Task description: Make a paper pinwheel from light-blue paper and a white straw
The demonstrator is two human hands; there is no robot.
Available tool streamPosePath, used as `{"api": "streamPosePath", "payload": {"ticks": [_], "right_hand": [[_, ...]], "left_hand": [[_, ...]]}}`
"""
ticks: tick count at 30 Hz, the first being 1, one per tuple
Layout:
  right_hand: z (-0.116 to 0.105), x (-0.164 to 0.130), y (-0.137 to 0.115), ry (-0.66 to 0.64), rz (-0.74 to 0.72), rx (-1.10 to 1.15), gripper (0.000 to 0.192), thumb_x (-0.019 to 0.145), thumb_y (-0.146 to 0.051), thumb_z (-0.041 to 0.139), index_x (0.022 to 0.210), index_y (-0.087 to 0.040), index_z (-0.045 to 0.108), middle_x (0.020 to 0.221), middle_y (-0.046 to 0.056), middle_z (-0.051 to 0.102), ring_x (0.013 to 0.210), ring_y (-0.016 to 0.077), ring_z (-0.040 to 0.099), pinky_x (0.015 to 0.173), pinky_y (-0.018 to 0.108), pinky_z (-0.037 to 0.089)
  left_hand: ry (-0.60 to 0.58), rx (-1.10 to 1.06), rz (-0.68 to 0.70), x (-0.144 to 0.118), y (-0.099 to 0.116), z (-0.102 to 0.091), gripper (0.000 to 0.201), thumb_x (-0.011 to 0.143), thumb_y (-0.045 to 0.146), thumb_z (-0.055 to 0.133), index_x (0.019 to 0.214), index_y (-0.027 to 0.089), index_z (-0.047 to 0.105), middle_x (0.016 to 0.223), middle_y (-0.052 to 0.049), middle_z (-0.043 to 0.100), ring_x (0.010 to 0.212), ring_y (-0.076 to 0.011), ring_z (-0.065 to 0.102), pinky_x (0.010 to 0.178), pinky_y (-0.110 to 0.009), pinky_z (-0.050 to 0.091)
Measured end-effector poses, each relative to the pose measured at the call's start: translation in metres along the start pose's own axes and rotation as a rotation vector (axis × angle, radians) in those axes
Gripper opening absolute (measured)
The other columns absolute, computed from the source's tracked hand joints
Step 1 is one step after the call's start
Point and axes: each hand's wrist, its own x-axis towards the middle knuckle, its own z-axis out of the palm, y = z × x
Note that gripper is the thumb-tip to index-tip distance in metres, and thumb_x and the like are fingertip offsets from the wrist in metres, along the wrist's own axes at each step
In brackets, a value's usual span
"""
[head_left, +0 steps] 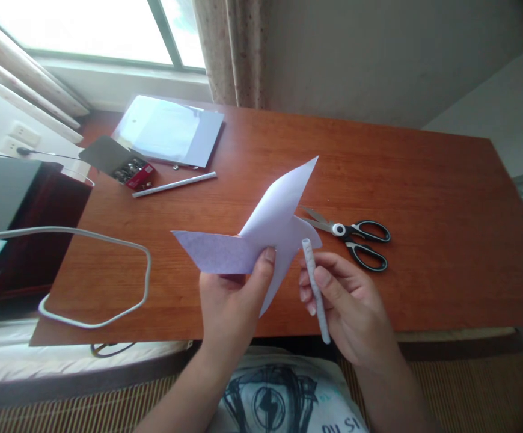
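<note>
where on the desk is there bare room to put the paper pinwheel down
Bare wood lies right of the scissors out to the table edge, along the far side behind them, and between the white cable and the left hand. The far left corner is crowded: folder, red clip box, paper stick.

Bare table [424,180] beyond scissors [351,236]; cable [108,240], pin box [133,173] leftward.

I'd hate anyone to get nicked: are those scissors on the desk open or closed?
Open. The scissors lie flat on the table, blades parted in a narrow V, handle loops spread apart.
</note>
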Motion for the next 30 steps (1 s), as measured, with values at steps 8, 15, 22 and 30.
{"api": "streamPosePath", "payload": {"ticks": [8, 15, 22, 30], "right_hand": [[0.001, -0.005, 0.005, 0.032, -0.042, -0.076, 0.016, 0.084, -0.04, 0.081, 0.094, -0.027, 0.081, 0.078, 0.001, 0.074, 0.073, 0.0157, 0.067, 0.071, 0.026, 0.055], [0.007, -0.007, 0.003, 0.022, 0.061, 0.095, 0.018, 0.08, -0.041, 0.084, 0.088, -0.025, 0.081, 0.07, 0.001, 0.07, 0.062, 0.0115, 0.059, 0.058, 0.02, 0.049], [0.007, -0.009, 0.006, -0.011, 0.098, 0.169, 0.016, 0.082, -0.038, 0.082, 0.088, -0.023, 0.08, 0.071, 0.001, 0.071, 0.06, 0.0094, 0.057, 0.056, 0.018, 0.047], [0.01, -0.007, 0.012, 0.026, -0.054, 0.103, 0.013, 0.085, -0.035, 0.081, 0.095, -0.027, 0.081, 0.081, 0.0, 0.076, 0.074, 0.0119, 0.067, 0.072, 0.02, 0.055]], "left_hand": [[-0.119, 0.042, 0.099, -0.003, 0.009, 0.007, 0.015, 0.08, 0.025, 0.077, 0.068, 0.017, 0.072, 0.066, 0.0, 0.073, 0.061, -0.0161, 0.068, 0.056, -0.023, 0.051], [-0.111, 0.131, 0.236, -0.005, 0.012, 0.01, 0.02, 0.079, 0.02, 0.077, 0.063, 0.018, 0.064, 0.062, 0.004, 0.067, 0.055, -0.0109, 0.061, 0.053, -0.02, 0.047], [-0.089, 0.144, 0.309, -0.008, 0.008, 0.009, 0.013, 0.08, 0.018, 0.075, 0.072, 0.019, 0.065, 0.066, 0.006, 0.065, 0.058, -0.0101, 0.059, 0.057, -0.021, 0.047], [-0.086, 0.201, 0.45, -0.006, 0.004, 0.009, 0.014, 0.081, 0.014, 0.075, 0.074, 0.02, 0.063, 0.068, 0.006, 0.064, 0.059, -0.0097, 0.059, 0.058, -0.022, 0.048]]}}
